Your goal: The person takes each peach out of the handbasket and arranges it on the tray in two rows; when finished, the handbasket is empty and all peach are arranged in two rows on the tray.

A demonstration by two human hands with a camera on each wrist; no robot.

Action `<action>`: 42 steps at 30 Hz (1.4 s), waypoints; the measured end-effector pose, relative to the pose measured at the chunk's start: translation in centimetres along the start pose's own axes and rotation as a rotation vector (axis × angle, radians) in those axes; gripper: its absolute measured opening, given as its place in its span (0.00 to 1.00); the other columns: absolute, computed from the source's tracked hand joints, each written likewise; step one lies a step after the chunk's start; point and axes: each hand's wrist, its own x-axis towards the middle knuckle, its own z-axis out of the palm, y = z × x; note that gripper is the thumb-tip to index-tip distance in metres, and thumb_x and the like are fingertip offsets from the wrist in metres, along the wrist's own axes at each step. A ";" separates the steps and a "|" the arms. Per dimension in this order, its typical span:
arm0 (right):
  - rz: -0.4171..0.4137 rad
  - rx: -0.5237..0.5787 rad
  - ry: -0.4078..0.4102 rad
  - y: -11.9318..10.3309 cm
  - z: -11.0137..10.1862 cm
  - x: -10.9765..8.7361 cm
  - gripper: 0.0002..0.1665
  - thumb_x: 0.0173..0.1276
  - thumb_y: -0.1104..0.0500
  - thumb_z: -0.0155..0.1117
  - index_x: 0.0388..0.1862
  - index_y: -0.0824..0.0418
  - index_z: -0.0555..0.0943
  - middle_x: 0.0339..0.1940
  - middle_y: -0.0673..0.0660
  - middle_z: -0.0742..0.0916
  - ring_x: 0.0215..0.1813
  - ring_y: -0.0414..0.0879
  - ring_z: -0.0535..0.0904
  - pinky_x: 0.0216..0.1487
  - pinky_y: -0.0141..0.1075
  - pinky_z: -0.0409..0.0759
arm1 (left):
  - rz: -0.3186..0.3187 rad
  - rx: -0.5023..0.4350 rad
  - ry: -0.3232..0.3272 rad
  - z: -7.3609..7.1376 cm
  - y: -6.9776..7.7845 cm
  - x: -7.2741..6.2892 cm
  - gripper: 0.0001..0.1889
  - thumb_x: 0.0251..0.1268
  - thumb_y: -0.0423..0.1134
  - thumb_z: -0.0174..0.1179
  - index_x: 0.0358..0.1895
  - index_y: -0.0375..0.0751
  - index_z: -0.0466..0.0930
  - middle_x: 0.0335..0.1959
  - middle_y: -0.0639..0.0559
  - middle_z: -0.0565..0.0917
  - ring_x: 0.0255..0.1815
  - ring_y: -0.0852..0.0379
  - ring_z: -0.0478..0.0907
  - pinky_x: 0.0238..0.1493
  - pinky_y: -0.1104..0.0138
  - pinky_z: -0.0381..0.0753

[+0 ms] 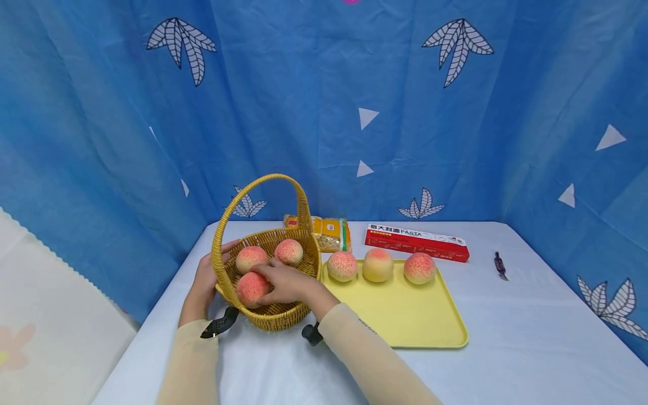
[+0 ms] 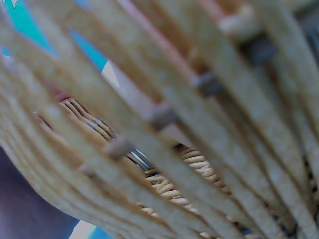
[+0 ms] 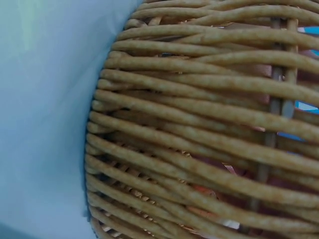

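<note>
A yellow wicker basket (image 1: 275,322) with a tall arched handle stands left of centre in the head view. In it are a peach (image 1: 251,259) at the left, another peach (image 1: 289,252) at the back and a front peach (image 1: 253,289). My right hand (image 1: 291,286) reaches over the basket's right rim and grips the front peach between thumb and fingers. My left hand (image 1: 205,279) holds the basket's left side by the rim; the handle partly hides it. Both wrist views show close-up basket weave (image 2: 164,114) and wickerwork (image 3: 199,109), hiding the fingers.
Right of the basket lies a yellow tray (image 1: 415,320) with three peaches (image 1: 377,265) along its far edge. Behind are a pasta bag (image 1: 331,233) and a red pasta box (image 1: 416,243). A small dark wrapped item (image 1: 500,265) lies farther right. Blue curtains (image 1: 324,112) enclose the table.
</note>
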 end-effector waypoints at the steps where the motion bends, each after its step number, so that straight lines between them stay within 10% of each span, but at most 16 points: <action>1: 0.003 0.000 0.001 0.0 0.0 0.0 0.43 0.64 0.39 0.69 0.76 0.42 0.65 0.69 0.54 0.72 0.64 0.44 0.77 0.66 0.40 0.76 | -0.002 -0.005 0.000 0.0 0.0 0.0 0.24 0.80 0.42 0.41 0.75 0.44 0.65 0.75 0.41 0.66 0.74 0.51 0.60 0.73 0.56 0.58; 10: -0.042 0.106 -0.005 0.0 -0.3 -0.1 0.42 0.61 0.44 0.73 0.68 0.53 0.64 0.61 0.51 0.80 0.60 0.38 0.78 0.62 0.30 0.76 | -0.017 -0.037 -0.001 0.2 0.1 0.0 0.24 0.79 0.39 0.42 0.75 0.44 0.65 0.76 0.41 0.65 0.78 0.47 0.56 0.78 0.49 0.51; 22: -0.047 0.002 -0.028 -0.3 -0.1 -0.3 0.43 0.62 0.42 0.72 0.74 0.43 0.67 0.71 0.50 0.74 0.69 0.44 0.74 0.65 0.39 0.76 | -0.049 -0.038 0.002 0.0 0.0 0.1 0.24 0.80 0.41 0.40 0.75 0.49 0.65 0.76 0.43 0.66 0.76 0.51 0.59 0.74 0.55 0.57; 42: -0.010 0.065 0.149 -0.4 -0.2 -0.8 0.44 0.58 0.40 0.74 0.71 0.42 0.65 0.66 0.50 0.76 0.62 0.43 0.78 0.59 0.40 0.81 | -0.071 -0.052 -0.004 0.1 -0.1 0.2 0.24 0.80 0.40 0.39 0.74 0.51 0.68 0.75 0.46 0.68 0.71 0.57 0.65 0.59 0.74 0.69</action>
